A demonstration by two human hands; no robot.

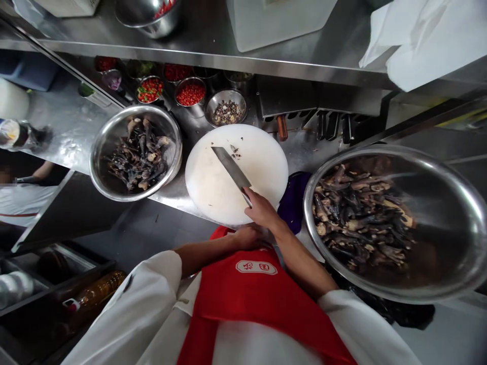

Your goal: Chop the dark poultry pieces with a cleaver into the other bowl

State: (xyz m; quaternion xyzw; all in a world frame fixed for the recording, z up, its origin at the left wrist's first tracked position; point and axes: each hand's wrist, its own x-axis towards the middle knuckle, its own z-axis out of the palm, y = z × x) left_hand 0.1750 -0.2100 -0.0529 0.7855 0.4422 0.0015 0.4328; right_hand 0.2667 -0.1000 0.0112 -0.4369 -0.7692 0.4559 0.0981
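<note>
My right hand (262, 207) is closed around the handle of a cleaver (232, 168), whose blade lies over the round white cutting board (201, 177). A few dark scraps (235, 152) are on the board's far half. Close to my body, beside the board's near edge, is my left hand (249, 237); its fingers are partly hidden by the right wrist and the red apron. On the left, a steel bowl (142, 157) holds dark meat pieces. A larger steel basin (445, 213) on the right has more such pieces.
Behind the board stand a small bowl of chopped bits (227, 112) and cups of red peppers (190, 95). Knives hang in a rack (287, 99) at the back. A steel shelf (205, 53) spans above. Another person's arm (43, 171) shows far left.
</note>
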